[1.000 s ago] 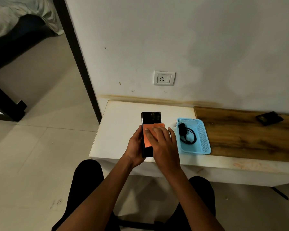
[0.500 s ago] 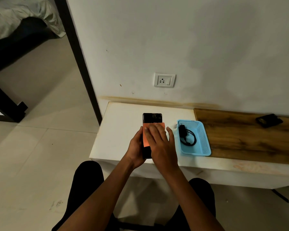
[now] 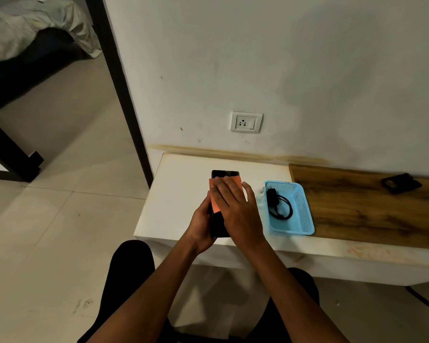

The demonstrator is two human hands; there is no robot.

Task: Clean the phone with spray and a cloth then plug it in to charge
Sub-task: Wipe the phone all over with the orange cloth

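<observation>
A black phone (image 3: 224,174) lies lengthwise on the white table (image 3: 181,191), screen up. My left hand (image 3: 201,226) grips its left edge near the bottom. My right hand (image 3: 235,209) lies flat on an orange cloth (image 3: 214,196) and presses it on the upper part of the screen. Just right of my hands stands a light blue basket (image 3: 300,211) with a black charger and coiled cable (image 3: 278,205) inside. A white wall socket (image 3: 246,122) sits above the table. No spray bottle is clearly visible; something whitish shows between my right hand and the basket.
A wooden board (image 3: 364,206) covers the right part of the table, and a small black object (image 3: 402,183) lies on it near the wall. A dark door frame (image 3: 124,95) stands to the left, with a bed beyond. My knees are under the table's front edge.
My right hand has slid the orange cloth up the screen toward the phone's top end. The left hand keeps its hold on the phone.
</observation>
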